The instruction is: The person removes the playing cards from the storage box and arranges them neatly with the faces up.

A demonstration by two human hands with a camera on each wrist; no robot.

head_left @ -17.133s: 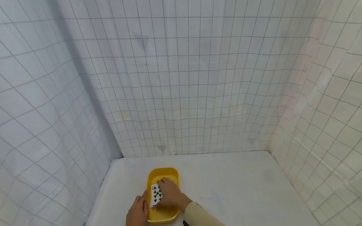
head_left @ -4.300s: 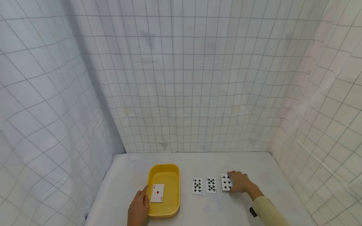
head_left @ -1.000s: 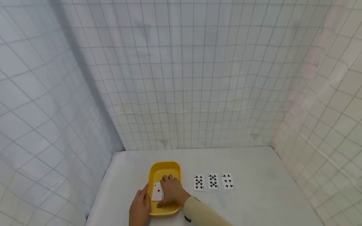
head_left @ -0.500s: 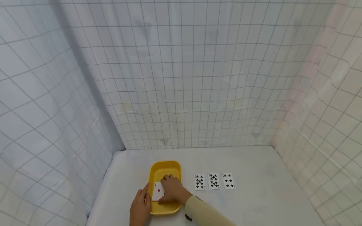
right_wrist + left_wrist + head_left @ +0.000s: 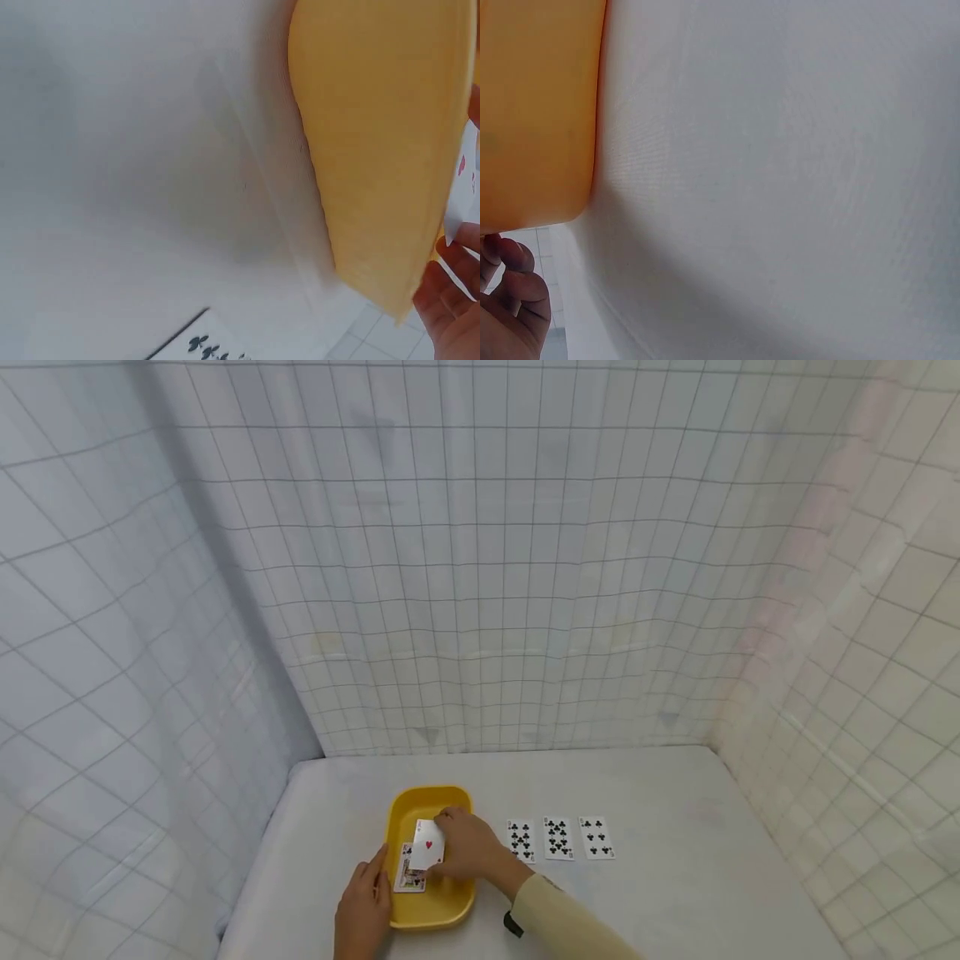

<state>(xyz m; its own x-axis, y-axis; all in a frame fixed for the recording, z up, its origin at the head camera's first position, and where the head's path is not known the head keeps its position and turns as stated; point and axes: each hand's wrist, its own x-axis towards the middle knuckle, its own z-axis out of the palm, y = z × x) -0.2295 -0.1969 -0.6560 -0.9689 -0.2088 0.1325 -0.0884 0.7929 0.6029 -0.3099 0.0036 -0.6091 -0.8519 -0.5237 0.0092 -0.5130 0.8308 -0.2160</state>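
In the head view, a yellow tray (image 5: 431, 914) stands on the white surface. My right hand (image 5: 471, 847) pinches an ace of hearts (image 5: 428, 843) by its edge, tilted above the tray floor. Partly covered by it, a black-suited face card (image 5: 409, 881) lies in the tray. My left hand (image 5: 363, 906) holds the tray's left rim. The left wrist view has the tray's outer wall (image 5: 536, 112) beside curled fingers (image 5: 525, 289). In the right wrist view, the ace (image 5: 459, 187) shows between thumb and fingers behind the tray wall (image 5: 382, 142).
Right of the tray, three club cards lie face up in a row: one close to my right wrist (image 5: 521, 839), a middle card (image 5: 558, 838) and a six of clubs (image 5: 597, 837). White gridded sheets (image 5: 487, 610) wall in the back and sides.
The right hand has raised the ace of hearts off the tray floor, uncovering a face card. Earlier, three club cards came to lie on the table. The left hand stays at the rim.
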